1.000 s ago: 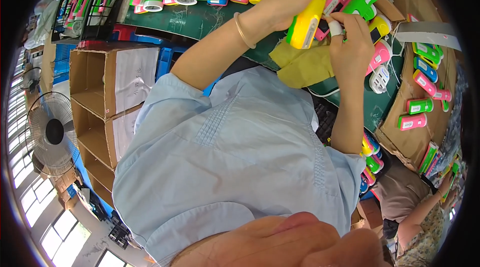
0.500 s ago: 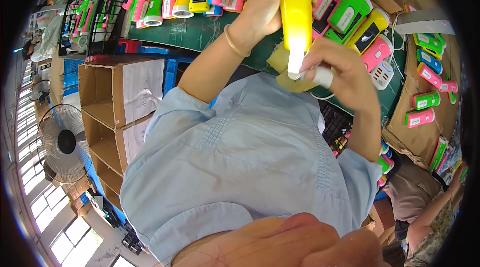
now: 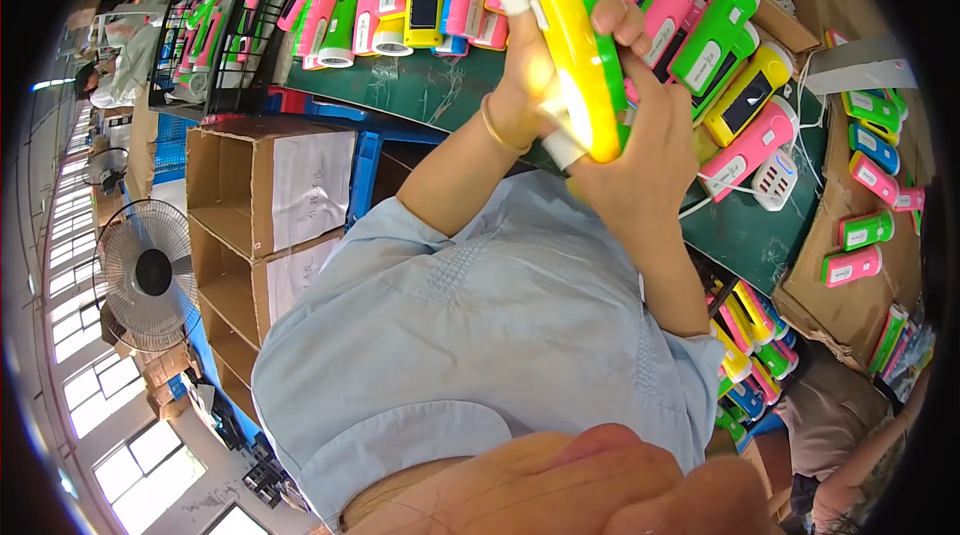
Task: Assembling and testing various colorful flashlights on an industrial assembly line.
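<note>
- Far left: a black open-mesh basket (image 3: 238,75) containing pink and green torches. Below it, a stack of brown cardboard compartments (image 3: 220,170) with white paper on its side.
- Left of the hands: a row of pink, green, yellow and blue plastic torches (image 3: 366,10) lying side by side on the dark green tabletop (image 3: 400,95). Whether these are done or waiting cannot be told.
- Left hand (image 3: 525,65), white wrap on the thumb: curled around the torch body, holding it firmly.
- Between the hands: a yellow-and-green plastic torch (image 3: 572,35), raised above the tabletop, broad head away from the wearer. Strong glare on its lower body and on the left palm; source not confirmed. Judged mid-handling: in hand, not set down.
- Right hand (image 3: 642,150), also wrapped at the thumb: closed around the torch's narrow end; exact finger contact partly hidden.
- Right of the hands: a second group of pink, green and yellow torches (image 3: 715,60), then a white multi-port charging block (image 3: 775,182) with white cables. No cable is seen joined to the held torch.
- Far right: more torches on brown cardboard (image 3: 810,285). Many pieces remain around the work; finished count cannot be established.
</note>
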